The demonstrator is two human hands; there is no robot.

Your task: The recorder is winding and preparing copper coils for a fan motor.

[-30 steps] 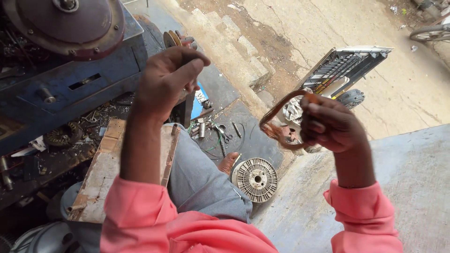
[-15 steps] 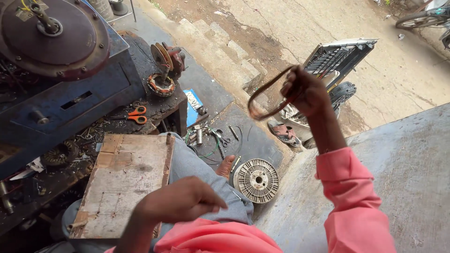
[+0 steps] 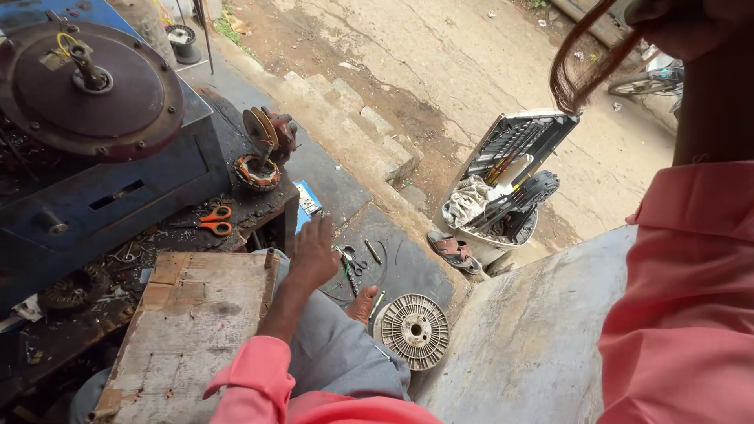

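Right hand [image 3: 691, 23]: raised at the top right corner of the view, mostly cut off by the frame; fingers closed on a loop of copper wire [image 3: 585, 67], which hangs down from the grip.
Left hand [image 3: 312, 255]: reaching down past the far right corner of the wooden board [image 3: 188, 330]; fingers slightly spread, holding nothing, just above small tools on the floor.
Sleeves: pink, on both arms.
Workbench: orange scissors [image 3: 214, 221] near its front edge; a wound coil [image 3: 257, 173] at its right end; a blue machine with a round dark disc [image 3: 86, 86] at the left.
Floor: a ribbed round metal part [image 3: 414, 330] beside the person's foot; a sandal [image 3: 453, 250] near a tipped grey case [image 3: 510, 169].
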